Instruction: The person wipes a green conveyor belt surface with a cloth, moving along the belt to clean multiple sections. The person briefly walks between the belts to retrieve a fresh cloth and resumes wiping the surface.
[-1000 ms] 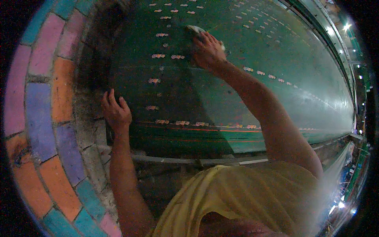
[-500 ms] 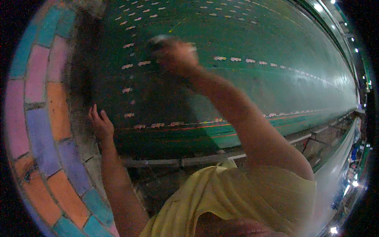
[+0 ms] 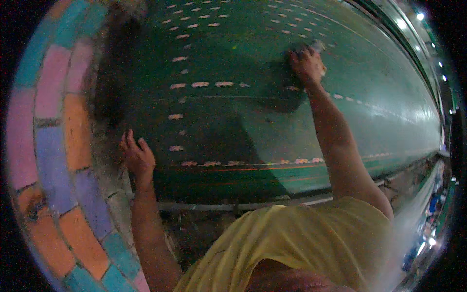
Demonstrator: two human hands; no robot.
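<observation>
My right hand (image 3: 307,67) reaches out over a long green surface (image 3: 209,131) marked with rows of small pinkish-white patches. Its fingers are bent round a small object (image 3: 318,46) that shows only as a pale patch beyond the fingertips; its kind cannot be made out. Below this hand runs a row of pale marks (image 3: 224,84). My left hand (image 3: 139,155) is beside the left edge of the green surface, fingers spread apart and nothing in it. Whether it touches the edge cannot be told.
A wall of painted bricks (image 3: 51,151) in pink, orange, purple and teal rises close on the left. Along the near side runs a pale rail (image 3: 233,207). Translucent sheeting (image 3: 413,214) hangs at the right, with bright lamps (image 3: 420,16) beyond.
My right hand has swept to the right along the green surface, still closed round the small object. The view has shifted slightly; my left hand stays near the left edge.
</observation>
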